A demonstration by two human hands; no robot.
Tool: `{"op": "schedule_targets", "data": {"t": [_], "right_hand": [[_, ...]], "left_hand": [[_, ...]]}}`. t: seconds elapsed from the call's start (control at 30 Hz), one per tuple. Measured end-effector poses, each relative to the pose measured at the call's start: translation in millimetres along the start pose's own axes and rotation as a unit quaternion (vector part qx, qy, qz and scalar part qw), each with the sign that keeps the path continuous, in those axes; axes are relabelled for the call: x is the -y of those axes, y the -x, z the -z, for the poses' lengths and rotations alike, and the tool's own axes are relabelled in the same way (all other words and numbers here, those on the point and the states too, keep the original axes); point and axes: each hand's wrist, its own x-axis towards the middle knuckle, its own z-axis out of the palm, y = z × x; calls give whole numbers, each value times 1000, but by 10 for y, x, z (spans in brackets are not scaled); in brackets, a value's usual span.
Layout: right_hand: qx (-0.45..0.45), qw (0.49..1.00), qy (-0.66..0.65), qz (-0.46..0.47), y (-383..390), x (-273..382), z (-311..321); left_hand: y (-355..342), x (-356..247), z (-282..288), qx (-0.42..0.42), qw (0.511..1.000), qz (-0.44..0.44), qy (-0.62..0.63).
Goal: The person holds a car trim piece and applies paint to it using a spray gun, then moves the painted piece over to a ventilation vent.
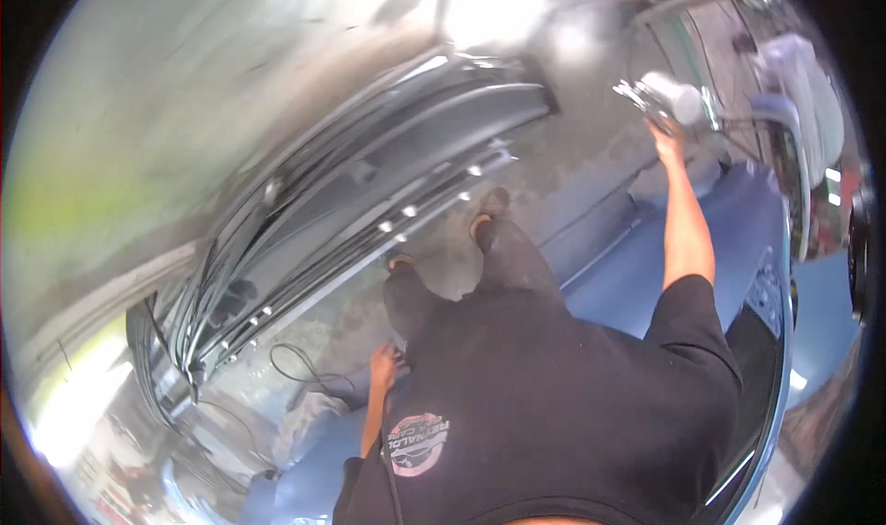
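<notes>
My right hand (666, 142) is stretched out to the upper right, closed around what looks like a spray gun (637, 93). Its silvery metal body is blurred, and a white cup (678, 99) sits beside it. Down by my left leg hangs my left hand (384, 364), small and partly blurred, so its grip is unclear. On the floor near it lies a looped dark cable (312, 368).
Long black and grey trim strips (277, 239) stand along the wall (185, 119) to the left. A blue car body (637, 276) extends along my right side. Purple-and-white material (803, 91) is at the upper right. My feet are on the grey floor (443, 267).
</notes>
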Motion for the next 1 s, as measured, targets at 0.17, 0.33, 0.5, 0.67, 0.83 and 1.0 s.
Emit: {"op": "schedule_targets", "data": {"t": [0.17,0.33,0.5,0.67,0.83,1.0], "right_hand": [[-16,999,10,43,150,-237,41],[5,998,-40,41,395,-442,152],[24,995,8,95,538,-555,131],[52,991,62,111,614,-501,274],[93,983,90,133,524,-414,430],[118,979,84,146,266,-597,517]], "left_hand": [[-347,-645,-1035,-81,988,72,-110],[-560,-1840,-1432,-20,935,-89,-344],[-542,-3639,-2719,89,923,-165,-335],[-604,-4790,-4308,258,859,-298,-327],[-381,-5443,-5583,298,837,-357,-287],[-415,-5771,-5939,379,782,-379,-319]]}}
